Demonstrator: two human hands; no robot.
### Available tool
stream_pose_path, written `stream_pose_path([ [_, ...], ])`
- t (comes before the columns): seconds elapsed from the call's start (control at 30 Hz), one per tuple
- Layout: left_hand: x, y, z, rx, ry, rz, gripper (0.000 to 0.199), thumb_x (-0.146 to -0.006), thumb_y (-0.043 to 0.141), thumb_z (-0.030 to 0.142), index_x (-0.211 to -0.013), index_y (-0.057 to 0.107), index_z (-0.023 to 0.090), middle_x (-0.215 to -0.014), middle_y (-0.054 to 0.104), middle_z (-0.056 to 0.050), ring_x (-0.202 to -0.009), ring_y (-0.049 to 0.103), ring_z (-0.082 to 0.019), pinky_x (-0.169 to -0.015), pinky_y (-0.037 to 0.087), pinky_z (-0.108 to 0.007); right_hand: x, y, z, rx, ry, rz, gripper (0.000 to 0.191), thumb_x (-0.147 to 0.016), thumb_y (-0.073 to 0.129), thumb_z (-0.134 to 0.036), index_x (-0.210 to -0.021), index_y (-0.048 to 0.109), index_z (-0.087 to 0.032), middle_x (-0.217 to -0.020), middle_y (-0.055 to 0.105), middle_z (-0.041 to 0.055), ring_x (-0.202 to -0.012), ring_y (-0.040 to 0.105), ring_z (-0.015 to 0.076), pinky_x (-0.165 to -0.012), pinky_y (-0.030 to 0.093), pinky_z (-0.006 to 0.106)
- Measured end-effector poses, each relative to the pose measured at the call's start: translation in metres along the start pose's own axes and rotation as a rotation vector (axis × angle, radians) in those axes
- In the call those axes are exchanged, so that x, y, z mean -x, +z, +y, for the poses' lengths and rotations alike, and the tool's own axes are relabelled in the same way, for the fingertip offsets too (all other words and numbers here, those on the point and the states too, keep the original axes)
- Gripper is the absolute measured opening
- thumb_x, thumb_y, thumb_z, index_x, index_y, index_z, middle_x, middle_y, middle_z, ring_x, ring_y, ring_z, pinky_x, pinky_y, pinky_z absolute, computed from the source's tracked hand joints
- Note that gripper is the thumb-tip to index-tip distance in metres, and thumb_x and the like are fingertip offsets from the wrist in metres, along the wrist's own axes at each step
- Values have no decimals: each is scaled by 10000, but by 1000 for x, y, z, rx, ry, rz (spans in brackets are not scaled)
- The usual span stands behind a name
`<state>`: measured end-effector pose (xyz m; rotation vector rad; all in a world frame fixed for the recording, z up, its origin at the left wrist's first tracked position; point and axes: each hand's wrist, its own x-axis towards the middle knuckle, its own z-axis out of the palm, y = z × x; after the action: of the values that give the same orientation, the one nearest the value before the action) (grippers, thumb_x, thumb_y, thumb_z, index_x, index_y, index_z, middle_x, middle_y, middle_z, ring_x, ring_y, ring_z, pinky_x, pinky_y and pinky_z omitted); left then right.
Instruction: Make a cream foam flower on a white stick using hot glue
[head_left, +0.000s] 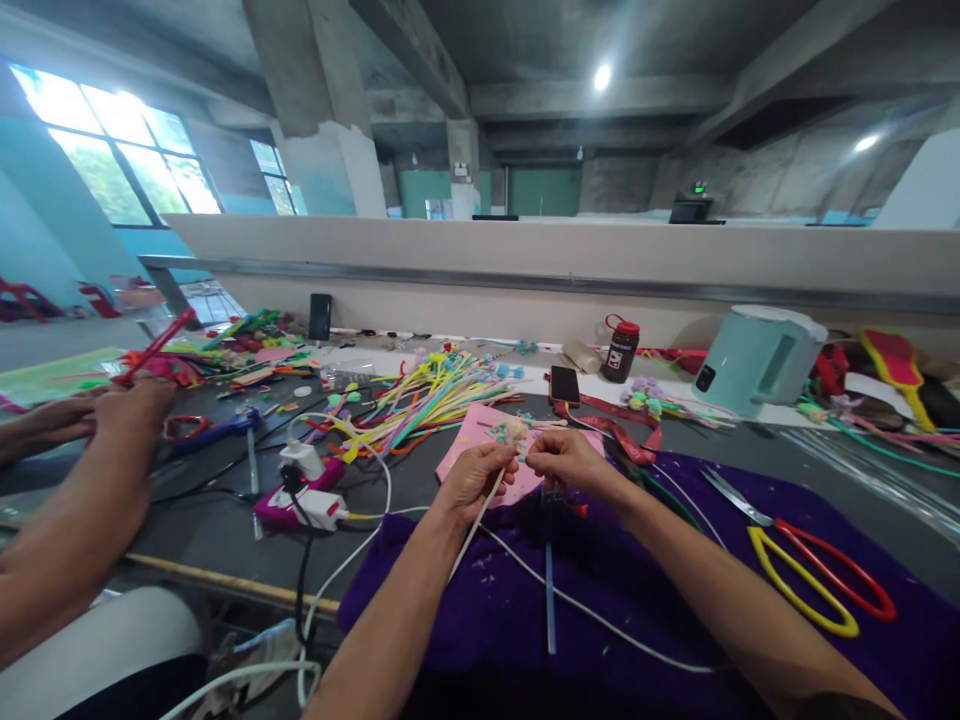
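Note:
My left hand pinches a cream pipe cleaner stem that slants down past my wrist. A small cream fuzzy flower shows just above its fingertips. Close beside it, my right hand is closed in a pinch; what its fingertips hold, if anything, is too small to make out. Both hands are over a pink sheet with small green and blue fuzzy pieces near its far edge. A translucent glue stick lies below my right hand on the purple cloth.
Scissors with red and yellow handles lie at right. Pipe cleaners spread behind the hands. A plugged power strip, cables and a blue glue gun are left. A co-worker's hands hold red pipe cleaners. A bottle and kettle stand behind.

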<state>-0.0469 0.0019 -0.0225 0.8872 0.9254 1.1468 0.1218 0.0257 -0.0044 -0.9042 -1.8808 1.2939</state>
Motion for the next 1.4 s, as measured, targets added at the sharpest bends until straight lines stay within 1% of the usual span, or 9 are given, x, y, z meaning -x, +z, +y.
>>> stream_pose_path([
  [0.17,-2,-1,-3,45,-7,-16,220,-649,707,272,-660,567,102,-506,560,-5,-386,476,-51,-338,306,-136,1,5,-2,-27,-46,31,130,-679,561,-207,-564,525,-157,-443,468,-65,-367,474,63,-359,344,163],
  [0.27,-2,-1,-3,61,-7,-18,231,-667,691,284,-633,552,102,-498,545,-1,-379,463,-49,-344,315,-140,1,8,-2,-53,-75,94,101,-685,585,-237,-630,567,-155,-493,506,-54,-397,487,66,-372,348,166],
  [0.37,-1,0,-3,94,-18,-31,233,-677,681,289,-637,550,100,-508,531,3,-383,450,-42,-343,306,-134,0,12,0,-101,-72,125,153,-700,602,-305,-689,590,-153,-509,529,-43,-406,494,75,-360,336,168],
  [0.47,0,-1,-3,134,-35,-55,225,-689,669,288,-659,555,96,-524,516,10,-387,431,-28,-339,290,-120,0,16,1,-220,-56,107,206,-691,639,-350,-676,597,-148,-495,535,-43,-383,462,63,-353,313,167],
  [0.63,-2,-4,-4,183,-62,-101,183,-728,635,260,-719,569,90,-544,520,3,-411,459,-30,-363,333,-112,0,19,2,-409,-28,61,237,-652,696,-364,-706,615,-148,-567,591,-30,-402,464,47,-371,300,160],
  [0.87,-2,-5,-4,200,-61,-129,185,-737,632,264,-729,576,89,-558,532,-7,-418,472,-32,-361,339,-110,-1,17,5,-521,70,33,253,-620,731,-346,-700,602,-142,-577,592,-27,-424,482,45,-370,288,143],
  [1.03,2,-1,-2,190,-14,-148,203,-709,659,282,-706,570,100,-543,515,7,-406,451,-34,-349,320,-121,-3,15,7,-514,58,-4,243,-629,719,-344,-661,587,-142,-514,567,-33,-405,466,46,-365,285,143],
  [1.23,3,1,-1,170,-30,-126,236,-703,655,309,-654,567,96,-547,516,-4,-406,448,-32,-351,299,-121,-1,9,1,-455,20,-62,233,-630,704,-337,-718,625,-136,-601,607,-6,-486,541,76,-415,356,164],
  [1.4,3,2,2,263,-49,-50,142,-726,626,239,-722,576,105,-565,539,5,-454,498,-44,-378,336,-121,1,12,-4,-323,-89,99,172,-686,648,-316,-704,595,-153,-605,573,-25,-465,530,73,-388,343,164],
])
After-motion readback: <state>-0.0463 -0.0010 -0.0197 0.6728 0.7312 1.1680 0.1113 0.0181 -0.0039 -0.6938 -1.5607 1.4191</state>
